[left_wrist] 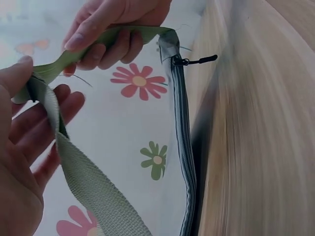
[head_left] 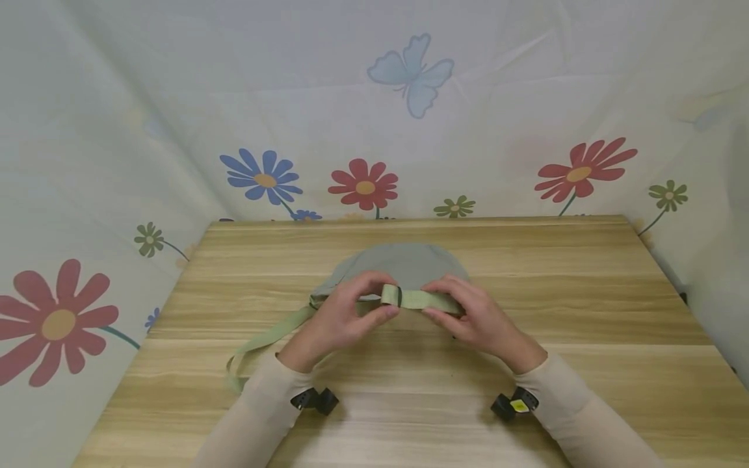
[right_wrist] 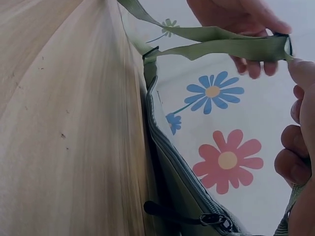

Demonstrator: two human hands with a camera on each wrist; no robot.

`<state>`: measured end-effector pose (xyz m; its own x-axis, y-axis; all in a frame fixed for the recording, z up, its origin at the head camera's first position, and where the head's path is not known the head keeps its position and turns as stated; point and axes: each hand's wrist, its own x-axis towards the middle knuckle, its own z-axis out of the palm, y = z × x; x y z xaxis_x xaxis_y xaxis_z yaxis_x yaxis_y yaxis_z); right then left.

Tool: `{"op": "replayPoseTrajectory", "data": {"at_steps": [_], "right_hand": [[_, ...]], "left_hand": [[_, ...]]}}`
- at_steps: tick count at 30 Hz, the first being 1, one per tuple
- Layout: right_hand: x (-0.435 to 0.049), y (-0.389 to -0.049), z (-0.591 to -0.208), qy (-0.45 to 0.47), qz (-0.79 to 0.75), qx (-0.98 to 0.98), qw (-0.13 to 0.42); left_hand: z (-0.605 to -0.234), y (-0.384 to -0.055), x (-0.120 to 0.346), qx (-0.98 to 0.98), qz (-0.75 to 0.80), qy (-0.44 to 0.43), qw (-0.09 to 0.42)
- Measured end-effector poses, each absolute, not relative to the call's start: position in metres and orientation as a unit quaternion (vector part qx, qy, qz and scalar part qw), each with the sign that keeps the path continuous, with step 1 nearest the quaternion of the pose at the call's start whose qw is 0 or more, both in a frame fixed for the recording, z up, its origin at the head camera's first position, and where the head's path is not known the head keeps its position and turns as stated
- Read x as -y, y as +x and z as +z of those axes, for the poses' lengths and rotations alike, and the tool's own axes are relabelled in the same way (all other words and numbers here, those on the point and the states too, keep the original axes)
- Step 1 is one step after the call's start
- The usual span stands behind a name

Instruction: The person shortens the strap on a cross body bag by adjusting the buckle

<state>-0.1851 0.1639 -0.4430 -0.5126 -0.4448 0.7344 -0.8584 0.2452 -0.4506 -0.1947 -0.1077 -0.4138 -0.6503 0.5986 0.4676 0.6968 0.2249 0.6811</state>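
No text or number can be read.

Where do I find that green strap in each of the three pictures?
Head: green strap near the centre, trailing left.
Left wrist: green strap across the upper left, dropping to the bottom edge.
Right wrist: green strap mostly across the top, to the right.
Shared landmark: the wooden tabletop, in all three.

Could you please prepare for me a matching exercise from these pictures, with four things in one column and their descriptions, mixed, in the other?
1. strap
2. bag
3. butterfly
4. table

A. light blue, on the backdrop
B. grey, with a rounded far edge
C. wood-patterned
D. green, held by left hand and right hand

Pairs: 1-D, 2-B, 3-A, 4-C
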Motion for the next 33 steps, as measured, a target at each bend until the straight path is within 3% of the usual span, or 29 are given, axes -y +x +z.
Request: {"op": "replayPoseTrajectory", "data": {"at_steps": [9, 24, 33], "right_hand": [[-0.162, -0.185, -0.446, 0.428, 0.448, 0.748, 0.236], [-0.159, -0.185, -0.447, 0.443, 0.435, 0.747, 0.239], [-0.161, -0.184, -0.445, 0.434, 0.438, 0.758, 0.213]], "left_hand": [[-0.417, -0.195, 0.104, 0.767, -0.486, -0.417, 0.035], [-0.420, -0.194, 0.099, 0.758, -0.493, -0.423, 0.049], [-0.421, -0.193, 0.096, 0.820, -0.434, -0.373, 0.012]]}}
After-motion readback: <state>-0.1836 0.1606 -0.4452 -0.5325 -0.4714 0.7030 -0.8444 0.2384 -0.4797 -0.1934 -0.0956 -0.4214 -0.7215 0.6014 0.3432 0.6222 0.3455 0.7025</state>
